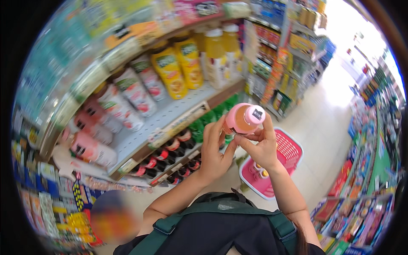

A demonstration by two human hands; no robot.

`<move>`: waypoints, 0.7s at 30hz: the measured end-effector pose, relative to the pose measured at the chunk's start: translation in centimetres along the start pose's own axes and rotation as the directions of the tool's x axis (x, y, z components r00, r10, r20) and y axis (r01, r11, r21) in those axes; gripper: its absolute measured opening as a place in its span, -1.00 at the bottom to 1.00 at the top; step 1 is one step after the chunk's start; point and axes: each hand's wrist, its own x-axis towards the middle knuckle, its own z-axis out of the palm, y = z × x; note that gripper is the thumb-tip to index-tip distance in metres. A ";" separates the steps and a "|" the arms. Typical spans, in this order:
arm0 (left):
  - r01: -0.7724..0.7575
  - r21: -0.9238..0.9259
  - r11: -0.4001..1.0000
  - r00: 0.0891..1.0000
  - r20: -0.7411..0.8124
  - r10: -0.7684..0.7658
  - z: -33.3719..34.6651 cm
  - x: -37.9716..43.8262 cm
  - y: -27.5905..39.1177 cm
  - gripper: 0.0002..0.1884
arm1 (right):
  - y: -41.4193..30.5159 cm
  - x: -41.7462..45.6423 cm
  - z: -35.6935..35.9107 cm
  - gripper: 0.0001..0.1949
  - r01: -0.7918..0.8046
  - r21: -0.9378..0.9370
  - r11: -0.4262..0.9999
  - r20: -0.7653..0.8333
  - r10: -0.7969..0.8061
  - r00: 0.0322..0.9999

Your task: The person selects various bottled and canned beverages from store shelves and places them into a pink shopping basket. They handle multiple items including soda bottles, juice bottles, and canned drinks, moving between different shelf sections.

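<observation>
Both my hands hold a pink-labelled drink bottle point(237, 118) in front of me, its pink-and-white cap tilted towards my face. My left hand point(212, 149) wraps the bottle's left side, thumb reaching towards its front. On the other side, my right hand point(263, 143) grips it near the shoulder, with the thumb close to my left thumb. Beyond them is a shelf point(178, 111) with pink-labelled bottles point(94, 148) at its left end. White cartons or bottles with red fruit pictures point(135, 91), yellow bottles point(170, 73) and white-capped bottles of yellow drink point(216, 57) stand further along.
Below my right forearm, a pink plastic basket point(288, 145) on the floor holds several small bottles point(259, 172). Cola bottles point(161, 157) and green bottles point(207, 121) fill lower shelves. Packed shelving point(366, 159) lines the aisle's right side; the tiled floor point(322, 124) runs towards a bright opening.
</observation>
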 end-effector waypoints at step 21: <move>0.800 0.000 0.599 0.270 0.892 -0.361 27.6 -12.9 -16.2 -0.46 | 18.3 -18.7 -22.3 -0.38 -0.642 -0.173 0.747 -0.621 0.423 0.660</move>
